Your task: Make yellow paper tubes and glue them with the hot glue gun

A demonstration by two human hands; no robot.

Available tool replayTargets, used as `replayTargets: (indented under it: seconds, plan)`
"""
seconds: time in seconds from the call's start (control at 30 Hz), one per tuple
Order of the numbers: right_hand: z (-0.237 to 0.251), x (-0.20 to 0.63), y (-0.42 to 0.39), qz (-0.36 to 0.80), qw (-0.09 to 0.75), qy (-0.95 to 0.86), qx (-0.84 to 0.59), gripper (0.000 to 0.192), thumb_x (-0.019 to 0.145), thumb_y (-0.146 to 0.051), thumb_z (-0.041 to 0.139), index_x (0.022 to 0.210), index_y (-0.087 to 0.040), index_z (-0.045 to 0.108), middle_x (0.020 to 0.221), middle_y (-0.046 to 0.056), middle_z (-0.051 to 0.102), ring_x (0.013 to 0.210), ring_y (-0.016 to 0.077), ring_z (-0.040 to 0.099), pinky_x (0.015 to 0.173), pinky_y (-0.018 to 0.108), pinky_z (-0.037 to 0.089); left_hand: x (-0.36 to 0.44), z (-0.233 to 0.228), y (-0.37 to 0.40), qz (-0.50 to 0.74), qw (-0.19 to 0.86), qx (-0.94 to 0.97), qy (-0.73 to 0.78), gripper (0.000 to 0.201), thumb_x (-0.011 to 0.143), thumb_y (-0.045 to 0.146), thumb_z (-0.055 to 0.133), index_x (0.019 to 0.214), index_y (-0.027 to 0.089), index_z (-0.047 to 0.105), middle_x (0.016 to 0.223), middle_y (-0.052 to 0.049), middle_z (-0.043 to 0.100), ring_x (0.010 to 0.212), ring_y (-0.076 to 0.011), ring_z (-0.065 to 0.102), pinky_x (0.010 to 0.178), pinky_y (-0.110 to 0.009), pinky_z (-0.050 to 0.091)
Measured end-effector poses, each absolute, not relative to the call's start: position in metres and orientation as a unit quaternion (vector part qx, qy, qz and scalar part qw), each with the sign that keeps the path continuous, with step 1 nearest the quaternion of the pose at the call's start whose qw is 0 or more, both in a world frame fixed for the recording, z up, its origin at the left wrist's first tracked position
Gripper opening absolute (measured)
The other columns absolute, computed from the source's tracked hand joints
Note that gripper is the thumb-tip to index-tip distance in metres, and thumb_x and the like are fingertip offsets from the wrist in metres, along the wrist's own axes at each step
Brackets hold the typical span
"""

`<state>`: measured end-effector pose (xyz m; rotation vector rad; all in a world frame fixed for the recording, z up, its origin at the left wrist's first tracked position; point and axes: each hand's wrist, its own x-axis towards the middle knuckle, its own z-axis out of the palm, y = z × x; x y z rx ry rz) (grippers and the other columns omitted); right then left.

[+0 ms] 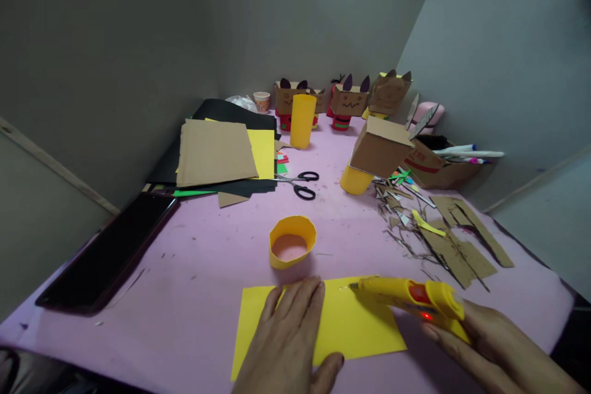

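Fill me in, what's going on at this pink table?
A person's left hand lies flat on a yellow sheet, and the right hand holds a yellow glue gun with its red light lit. The nozzle is near the sheet's far edge, beside a small shiny streak, probably glue. Just beyond the sheet sits a yellow ring; farther back lie open scissors.

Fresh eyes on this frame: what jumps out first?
Probably the yellow glue gun at lower right, red light lit, held in the right grip. Its tip points at a bright yellow sheet, where the left grip rests. Then the yellow ring just beyond the sheet, and box-headed figures along the back.
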<state>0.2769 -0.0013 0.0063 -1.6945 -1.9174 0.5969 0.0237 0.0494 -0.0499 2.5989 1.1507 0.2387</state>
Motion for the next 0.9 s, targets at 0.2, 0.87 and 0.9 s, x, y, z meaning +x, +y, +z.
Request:
replayTargets:
  seconds: [0.2, 0.87, 0.9]
  plan:
    - [0.003, 0.288, -0.010, 0.185, 0.232, -0.704, -0.645, 0.027, 0.083, -0.044, 0.055, 0.094, -0.024, 0.069, 0.073, 0.003, 0.073, 0.064, 0.0191, 0.069, 0.064, 0.021, 0.057, 0.023, -0.050, 0.048, 0.057, 0.135, 0.905, 0.400, 0.065, 0.081, 0.041, 0.053, 0.136, 0.011, 0.038, 0.140, -0.014, 0.043, 0.123, -0.0346, 0.045, 0.096, -0.057, 0.041]
    - [-0.001, 0.316, -0.028, 0.155, 0.196, -0.708, -0.660, 0.033, 0.087, -0.044, 0.051, 0.106, -0.022, 0.066, 0.096, 0.007, 0.074, 0.079, 0.0202, 0.070, 0.072, 0.023, 0.056, 0.019, -0.063, 0.048, 0.134, 0.026, 0.915, 0.380, 0.060, 0.082, 0.043, 0.052, 0.134, 0.015, 0.041, 0.134, -0.012, 0.052, 0.115, -0.0311, 0.053, 0.091, -0.049, 0.046]
    - [0.001, 0.315, -0.028, 0.154, 0.189, -0.713, -0.657, 0.032, 0.087, -0.043, 0.050, 0.107, -0.023, 0.066, 0.095, 0.007, 0.074, 0.077, 0.0193, 0.070, 0.070, 0.021, 0.056, 0.020, -0.062, 0.048, 0.131, 0.024, 0.916, 0.380, 0.060, 0.083, 0.043, 0.052, 0.134, 0.014, 0.041, 0.134, -0.012, 0.051, 0.115, -0.0310, 0.053, 0.091, -0.050, 0.047]
